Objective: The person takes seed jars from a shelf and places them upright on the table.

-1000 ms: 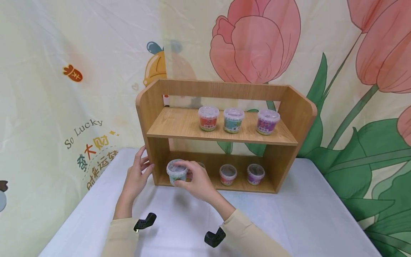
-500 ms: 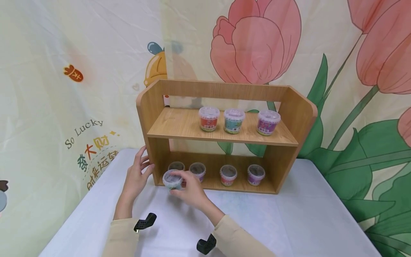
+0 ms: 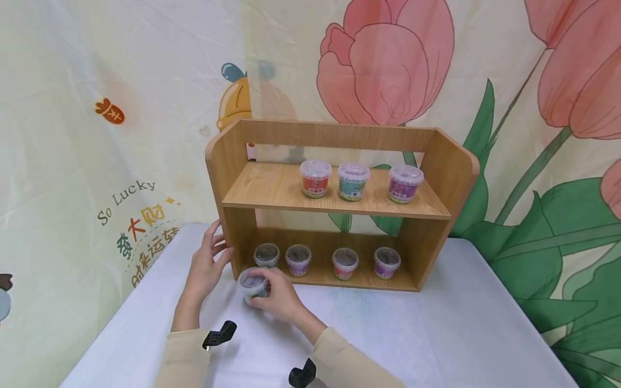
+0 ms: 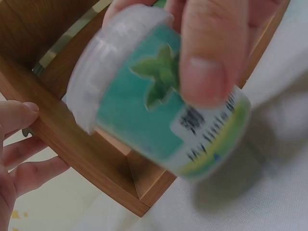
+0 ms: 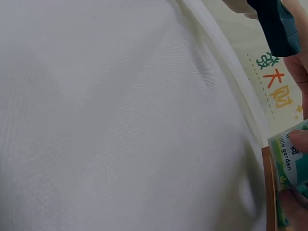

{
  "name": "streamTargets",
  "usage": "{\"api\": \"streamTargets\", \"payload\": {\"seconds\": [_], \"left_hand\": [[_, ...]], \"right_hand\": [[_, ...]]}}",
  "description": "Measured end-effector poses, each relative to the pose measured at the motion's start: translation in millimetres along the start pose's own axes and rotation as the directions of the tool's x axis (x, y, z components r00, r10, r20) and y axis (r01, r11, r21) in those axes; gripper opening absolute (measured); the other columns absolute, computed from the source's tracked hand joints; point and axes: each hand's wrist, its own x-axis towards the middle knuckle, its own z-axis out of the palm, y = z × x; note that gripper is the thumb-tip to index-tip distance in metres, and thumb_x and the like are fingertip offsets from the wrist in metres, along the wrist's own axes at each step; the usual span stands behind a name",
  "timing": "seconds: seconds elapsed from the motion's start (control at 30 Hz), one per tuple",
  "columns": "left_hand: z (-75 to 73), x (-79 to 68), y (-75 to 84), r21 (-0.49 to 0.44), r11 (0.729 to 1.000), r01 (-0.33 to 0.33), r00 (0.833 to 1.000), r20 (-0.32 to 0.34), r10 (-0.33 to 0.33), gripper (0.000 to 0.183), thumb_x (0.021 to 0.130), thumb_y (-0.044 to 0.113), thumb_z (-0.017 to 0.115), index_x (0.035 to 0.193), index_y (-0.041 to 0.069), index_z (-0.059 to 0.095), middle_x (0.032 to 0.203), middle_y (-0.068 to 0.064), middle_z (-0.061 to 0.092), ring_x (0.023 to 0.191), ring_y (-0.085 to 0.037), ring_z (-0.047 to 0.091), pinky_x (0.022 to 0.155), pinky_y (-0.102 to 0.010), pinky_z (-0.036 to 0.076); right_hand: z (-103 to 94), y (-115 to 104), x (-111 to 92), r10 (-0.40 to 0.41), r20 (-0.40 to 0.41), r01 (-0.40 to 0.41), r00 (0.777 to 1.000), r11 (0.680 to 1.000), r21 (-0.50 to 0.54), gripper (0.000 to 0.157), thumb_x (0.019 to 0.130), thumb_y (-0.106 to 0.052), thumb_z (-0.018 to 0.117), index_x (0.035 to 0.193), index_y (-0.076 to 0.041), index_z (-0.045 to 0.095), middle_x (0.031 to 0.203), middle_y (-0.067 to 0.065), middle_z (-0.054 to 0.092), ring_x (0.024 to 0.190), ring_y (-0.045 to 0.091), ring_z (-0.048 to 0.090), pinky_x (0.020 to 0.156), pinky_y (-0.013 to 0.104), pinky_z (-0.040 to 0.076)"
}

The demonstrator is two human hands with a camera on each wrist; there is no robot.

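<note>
In the head view, my right hand (image 3: 278,295) grips a lidded plastic cup (image 3: 252,285) just in front of the shelf's lower left corner. Thumb on one side and fingers on the other pinch it. Close up in the left wrist view, this cup (image 4: 144,101) is tilted, with a clear lid, a teal label, a green leaf picture and the words "little garden". My left hand (image 3: 206,264) touches the left side panel of a small two-tier wooden shelf (image 3: 335,211), thumb at its front edge, other fingers along the outer face.
On the upper tier stand a red cup (image 3: 315,180), a teal cup (image 3: 353,183) and a purple cup (image 3: 405,185). Several similar cups line the lower tier, a greenish one (image 3: 267,254) at its left end. A white cloth (image 3: 388,334) covers the table.
My right hand has drawn the teal cup out of the lower tier, toward me and slightly left, uncovering two cups behind it. The left hand has stayed at the side panel.
</note>
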Motion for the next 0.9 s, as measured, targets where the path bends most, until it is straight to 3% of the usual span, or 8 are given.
{"api": "streamTargets", "payload": {"seconds": [0.23,0.5,0.9], "left_hand": [[-1.1,-2.5,-1.5,-0.011,1.0,0.009,1.0,0.007,-0.009,0.089,0.106,0.003,0.064,0.169,0.042,0.014,0.15,-0.03,0.055,0.129,-0.05,0.063,0.1,-0.066,0.057],[-0.3,-0.8,-1.0,-0.009,1.0,0.009,1.0,0.019,-0.009,0.09,0.106,0.003,0.063,0.168,0.046,0.013,0.152,-0.029,0.054,0.131,-0.049,0.062,0.098,-0.063,0.059],[-0.9,-0.7,-0.7,-0.019,1.0,0.009,1.0,0.012,-0.009,0.089,0.106,0.003,0.062,0.168,0.046,0.013,0.152,-0.029,0.054,0.131,-0.05,0.062,0.097,-0.062,0.06]], "right_hand": [[11.5,3.2,-2.5,0.004,0.008,-0.004,1.0,1.0,-0.022,0.055,0.082,-0.006,0.092,0.131,-0.02,0.071,0.12,0.001,0.067,0.098,0.005,0.054,0.084,0.019,0.049],[17.1,7.7,-3.1,-0.011,-0.01,0.01,1.0,0.999,-0.03,0.055,0.08,-0.003,0.092,0.13,-0.019,0.072,0.126,0.002,0.068,0.114,0.01,0.06,0.096,0.023,0.051],[20.1,11.6,-4.5,-0.019,0.0,0.019,1.0,0.999,-0.037,0.057,0.081,-0.002,0.092,0.129,-0.021,0.07,0.128,0.0,0.066,0.118,0.012,0.06,0.102,0.026,0.052]]}}
